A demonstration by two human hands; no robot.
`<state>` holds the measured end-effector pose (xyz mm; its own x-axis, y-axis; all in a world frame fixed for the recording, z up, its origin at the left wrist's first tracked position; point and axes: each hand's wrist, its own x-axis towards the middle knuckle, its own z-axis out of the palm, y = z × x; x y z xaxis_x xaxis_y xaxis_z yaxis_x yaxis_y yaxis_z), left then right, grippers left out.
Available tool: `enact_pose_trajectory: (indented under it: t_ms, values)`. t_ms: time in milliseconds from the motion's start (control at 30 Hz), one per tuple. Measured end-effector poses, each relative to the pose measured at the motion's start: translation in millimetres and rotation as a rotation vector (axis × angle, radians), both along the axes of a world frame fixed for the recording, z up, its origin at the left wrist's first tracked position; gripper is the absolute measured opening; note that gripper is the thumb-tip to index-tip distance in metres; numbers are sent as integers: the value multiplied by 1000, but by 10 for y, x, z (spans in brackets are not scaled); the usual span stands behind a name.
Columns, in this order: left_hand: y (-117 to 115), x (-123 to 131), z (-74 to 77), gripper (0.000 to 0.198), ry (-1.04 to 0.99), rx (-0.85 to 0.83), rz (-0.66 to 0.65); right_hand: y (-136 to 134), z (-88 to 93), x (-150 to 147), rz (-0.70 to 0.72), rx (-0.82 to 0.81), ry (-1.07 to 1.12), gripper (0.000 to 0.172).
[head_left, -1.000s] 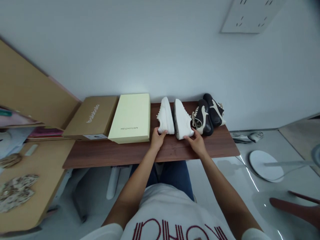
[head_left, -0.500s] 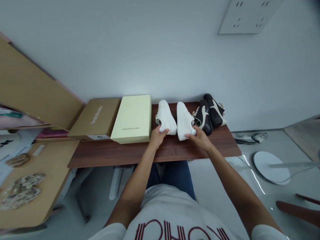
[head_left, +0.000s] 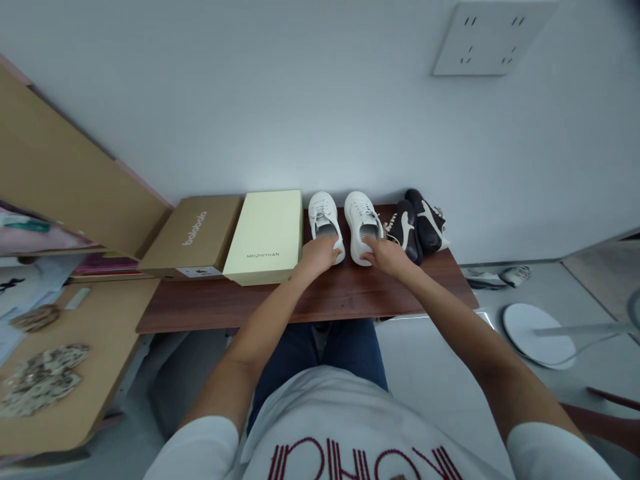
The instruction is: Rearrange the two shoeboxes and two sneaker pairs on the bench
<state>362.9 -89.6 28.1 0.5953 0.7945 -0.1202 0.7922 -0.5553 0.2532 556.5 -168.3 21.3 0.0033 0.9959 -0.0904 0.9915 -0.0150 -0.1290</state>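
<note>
Two white sneakers stand upright on the dark wooden tabletop, toes toward the wall and laces facing up. My left hand grips the heel of the left white sneaker. The heel of the right white sneaker is pinched by my right hand. Right of them, a pair of black sneakers with cream stripes leans together, close to my right hand. A pale yellow shoebox lies just left of the white pair.
A brown shoebox sits at the left end of the tabletop. Beside it is a light wood desk with a patterned cloth item. On the floor at right are a round white base and other shoes. The wall rises behind.
Both white sneakers have turned from lying tilted on their sides to upright, and sit slightly farther back toward the wall. My hands still hold their heels.
</note>
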Motion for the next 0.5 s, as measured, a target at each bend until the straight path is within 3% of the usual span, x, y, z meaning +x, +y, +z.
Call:
enact_pose_trajectory:
  t_ms: [500]
  values:
    - [154,4,-76,29,113,-22,-11,297,-74,-246,53,-170,-99,37]
